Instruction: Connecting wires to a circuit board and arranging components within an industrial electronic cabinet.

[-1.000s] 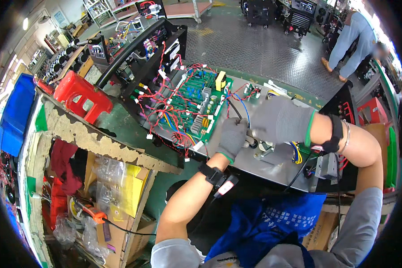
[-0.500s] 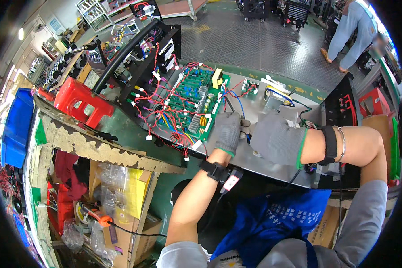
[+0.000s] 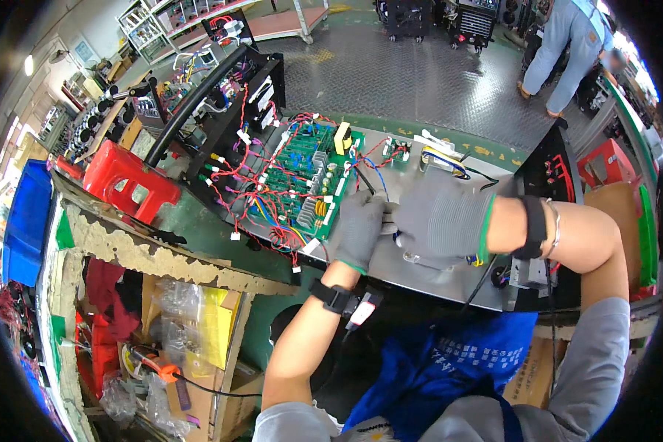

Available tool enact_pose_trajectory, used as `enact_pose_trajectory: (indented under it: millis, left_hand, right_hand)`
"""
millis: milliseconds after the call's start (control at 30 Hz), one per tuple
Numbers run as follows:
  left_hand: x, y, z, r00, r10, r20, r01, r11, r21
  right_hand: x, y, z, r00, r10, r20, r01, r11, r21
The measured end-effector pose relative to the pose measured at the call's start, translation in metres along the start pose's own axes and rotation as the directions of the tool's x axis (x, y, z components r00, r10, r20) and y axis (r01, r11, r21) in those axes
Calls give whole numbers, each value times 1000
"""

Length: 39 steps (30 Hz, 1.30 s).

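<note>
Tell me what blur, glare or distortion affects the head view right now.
Head view: the right hand looks smeared, probably by motion, while the green circuit board reads fairly clear; head view, background: glare streaks the metal floor; head view, rim: edges bend and the corners go black.

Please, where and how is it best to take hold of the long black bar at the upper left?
Probably at the middle of the black bar, coming from above on its left side, fingers wrapped around. It looks rounded and raised, while red wires crowd its right side. The left hand is nearer.
</note>
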State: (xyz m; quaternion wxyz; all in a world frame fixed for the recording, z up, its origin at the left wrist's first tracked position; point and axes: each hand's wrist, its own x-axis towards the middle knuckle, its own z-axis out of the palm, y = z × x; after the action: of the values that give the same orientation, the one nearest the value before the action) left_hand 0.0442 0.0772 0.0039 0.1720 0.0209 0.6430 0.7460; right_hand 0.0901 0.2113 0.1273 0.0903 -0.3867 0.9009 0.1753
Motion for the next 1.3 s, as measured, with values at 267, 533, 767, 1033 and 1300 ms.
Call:
enact_pose_trajectory:
  millis: [267, 533, 767, 1033, 1300]
  left_hand:
    - [-41, 5, -1, 939, 331, 99, -343, 927, 154]
    - [-63, -1, 26, 694, 652, 306, -701, 515, 493]
    - [-70, -3, 29, 693, 635, 342, -697, 467, 544]
    - [-63, -4, 26, 676, 644, 357, -707, 433, 558]
    - [-62, 5, 28, 685, 631, 364, -709, 464, 530]
  right_hand:
    - [-5, 89, -76, 879, 286, -381, -60, 860, 506]
    - [27, 133, 13, 863, 498, 90, -501, 816, 290]
    - [48, 189, 89, 918, 366, 152, -388, 908, 159]
    - [50, 189, 59, 891, 451, -50, -388, 815, 429]
    - [35, 176, -25, 489, 847, -206, 487, -70, 870]
